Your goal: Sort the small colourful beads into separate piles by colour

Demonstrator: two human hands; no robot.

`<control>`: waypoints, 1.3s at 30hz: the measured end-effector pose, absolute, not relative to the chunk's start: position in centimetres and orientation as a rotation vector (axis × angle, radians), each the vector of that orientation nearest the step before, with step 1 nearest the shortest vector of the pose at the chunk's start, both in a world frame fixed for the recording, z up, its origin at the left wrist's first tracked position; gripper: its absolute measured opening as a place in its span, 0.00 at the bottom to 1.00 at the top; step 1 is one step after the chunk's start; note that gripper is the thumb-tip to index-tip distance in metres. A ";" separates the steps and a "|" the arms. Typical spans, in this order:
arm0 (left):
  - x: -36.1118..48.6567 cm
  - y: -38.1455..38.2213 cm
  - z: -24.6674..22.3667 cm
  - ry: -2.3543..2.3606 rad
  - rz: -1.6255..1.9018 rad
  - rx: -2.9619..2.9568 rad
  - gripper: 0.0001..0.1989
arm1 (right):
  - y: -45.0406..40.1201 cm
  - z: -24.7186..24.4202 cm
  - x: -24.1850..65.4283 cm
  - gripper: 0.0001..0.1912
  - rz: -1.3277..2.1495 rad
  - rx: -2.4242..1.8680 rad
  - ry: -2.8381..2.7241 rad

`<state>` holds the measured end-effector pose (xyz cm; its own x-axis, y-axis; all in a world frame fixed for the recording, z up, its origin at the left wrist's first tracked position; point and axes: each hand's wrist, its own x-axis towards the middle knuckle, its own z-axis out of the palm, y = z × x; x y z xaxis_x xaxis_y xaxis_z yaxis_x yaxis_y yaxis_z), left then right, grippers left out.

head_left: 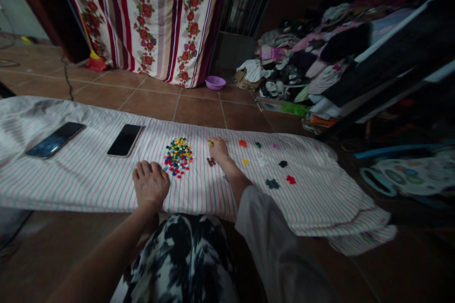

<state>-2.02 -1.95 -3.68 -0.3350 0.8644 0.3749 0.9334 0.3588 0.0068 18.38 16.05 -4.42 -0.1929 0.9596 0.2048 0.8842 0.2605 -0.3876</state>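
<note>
A mixed heap of small coloured pieces [178, 157] lies on the striped cloth [199, 194]. Just right of it, my right hand [218, 148] is closed in a pinch on a small yellow-green piece [209, 144], low over the cloth. My left hand [150, 182] rests palm down beside the heap, fingers spread, holding nothing. Small single-colour groups lie further right: brown [211, 162], orange [242, 143], yellow [245, 162], white [262, 162], black [283, 164], red [290, 179], dark grey-green [272, 183], green [258, 144] and pink [275, 146].
Two phones, one dark [56, 139] and one pale-edged [125, 140], lie on the cloth at the left. Beyond are a floral curtain [159, 19], a purple basin [215, 83] and a heap of clothes [302, 57]. A children's patterned board [412, 175] stands at the right.
</note>
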 end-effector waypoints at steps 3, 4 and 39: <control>-2.0 -1.9 -3.8 -2.314 -0.322 -1.590 0.17 | 16.1 -4.6 18.4 0.22 0.294 -1.661 -2.158; -2.0 -1.9 -3.8 -2.314 -0.321 -1.591 0.17 | 16.1 -4.6 18.5 0.23 0.305 -1.648 -2.156; -1.9 -1.9 -3.5 -2.405 -0.389 -1.590 0.18 | 12.7 -2.8 12.3 0.12 0.490 -1.173 -2.377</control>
